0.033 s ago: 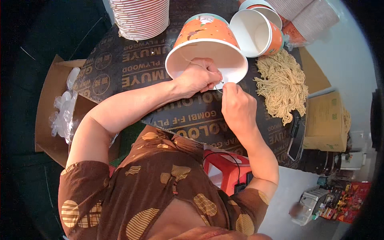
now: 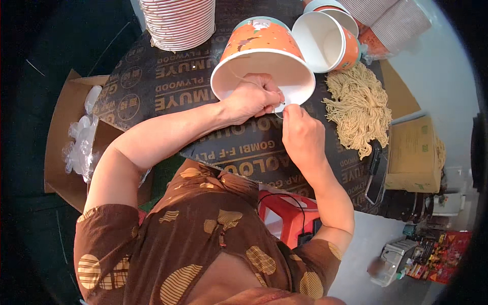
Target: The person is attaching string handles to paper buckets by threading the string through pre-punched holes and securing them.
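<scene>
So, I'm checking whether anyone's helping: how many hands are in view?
2: the left hand at the mouth of the orange bucket, the right hand by its near rim.

You have one orange tub in front, one heap of cream cord to its right, and one tall stack to its left.

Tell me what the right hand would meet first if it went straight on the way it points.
Probably the orange paper bucket, at the near edge of its mouth, just ahead of the right hand; exact depth is unclear.
</scene>
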### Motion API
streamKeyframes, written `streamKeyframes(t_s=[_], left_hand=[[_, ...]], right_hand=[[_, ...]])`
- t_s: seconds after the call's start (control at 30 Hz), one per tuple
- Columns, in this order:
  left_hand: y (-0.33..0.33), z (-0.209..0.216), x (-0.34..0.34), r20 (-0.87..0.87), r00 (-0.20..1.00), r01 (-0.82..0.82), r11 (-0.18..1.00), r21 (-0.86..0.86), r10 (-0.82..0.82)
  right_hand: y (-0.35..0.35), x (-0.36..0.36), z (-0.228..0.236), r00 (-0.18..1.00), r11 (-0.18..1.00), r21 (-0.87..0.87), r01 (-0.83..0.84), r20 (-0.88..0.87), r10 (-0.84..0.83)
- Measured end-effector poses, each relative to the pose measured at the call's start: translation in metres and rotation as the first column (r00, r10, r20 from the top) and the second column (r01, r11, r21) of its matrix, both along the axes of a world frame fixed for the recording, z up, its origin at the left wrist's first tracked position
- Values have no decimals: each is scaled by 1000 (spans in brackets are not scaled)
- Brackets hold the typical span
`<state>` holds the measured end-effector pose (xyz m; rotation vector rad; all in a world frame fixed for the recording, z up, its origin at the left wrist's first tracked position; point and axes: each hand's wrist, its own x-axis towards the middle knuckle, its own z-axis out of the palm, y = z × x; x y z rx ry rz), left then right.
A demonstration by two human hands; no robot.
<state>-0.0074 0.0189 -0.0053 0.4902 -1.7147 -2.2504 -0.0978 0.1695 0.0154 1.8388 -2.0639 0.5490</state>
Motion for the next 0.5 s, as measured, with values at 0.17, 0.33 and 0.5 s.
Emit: streamKeyframes(t_s=[0.17,0.33,0.5], left_hand=[[0,5,1,-141,990,28,998,47,-21],[-1,1,-3,-129,989,77,997,-8,-77],[-1,-2,-10,-45,996,74,990,-120,-80]], right_hand=[[0,-3,-4,990,999,45,-9,138,3],[1,-5,-3,961,990,140,-1,275,-38],[1,-4,-2,946,976,215,44,304,-110]])
